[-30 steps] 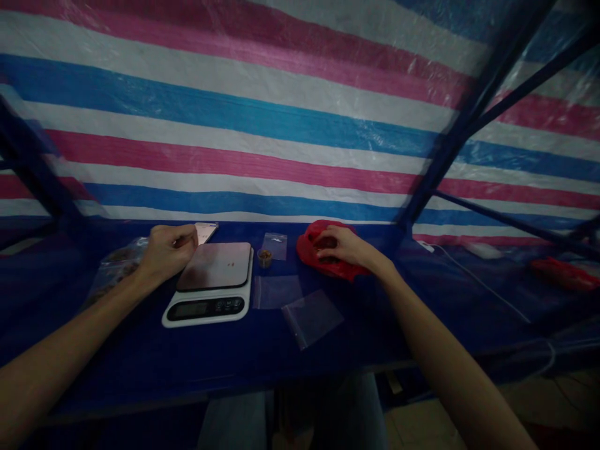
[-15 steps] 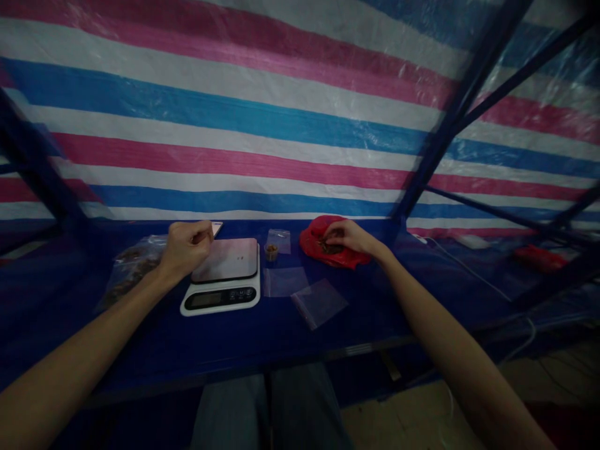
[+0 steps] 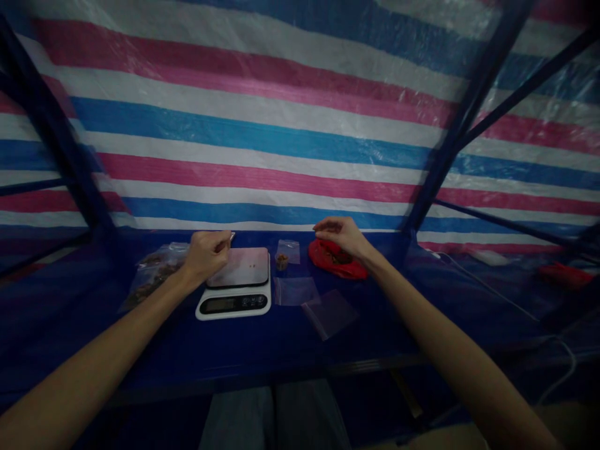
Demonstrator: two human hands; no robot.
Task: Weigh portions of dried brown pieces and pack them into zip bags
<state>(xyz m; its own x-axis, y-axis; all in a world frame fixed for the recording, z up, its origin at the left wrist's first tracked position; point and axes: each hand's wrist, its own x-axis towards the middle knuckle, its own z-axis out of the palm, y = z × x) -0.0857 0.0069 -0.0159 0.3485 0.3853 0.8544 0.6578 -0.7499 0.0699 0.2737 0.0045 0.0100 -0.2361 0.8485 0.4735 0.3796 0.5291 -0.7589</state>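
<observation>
My left hand (image 3: 206, 253) is curled closed at the left edge of a white kitchen scale (image 3: 237, 284) with a dark weighing plate; what it holds is hidden. Raised just above an open red plastic bag (image 3: 336, 259) with dark contents, my right hand (image 3: 340, 233) has its fingertips pinched together, and what they pinch is too small to see. A tiny cup of brown bits (image 3: 282, 260) stands between scale and red bag, in front of a small clear bag (image 3: 289, 250). Two empty clear zip bags (image 3: 296, 290) (image 3: 330, 312) lie flat to the scale's right.
A clear bag of brown material (image 3: 152, 275) lies left of the scale. The bench has a blue cover (image 3: 262, 344), with a striped tarp wall behind and dark blue frame poles (image 3: 450, 144) at both sides. A white cable (image 3: 487, 284) and a red object (image 3: 565, 275) lie far right.
My right hand has come up out of the red bag with its fingers pinched. The left hand stays closed beside the scale. The view has shifted, so everything sits further right.
</observation>
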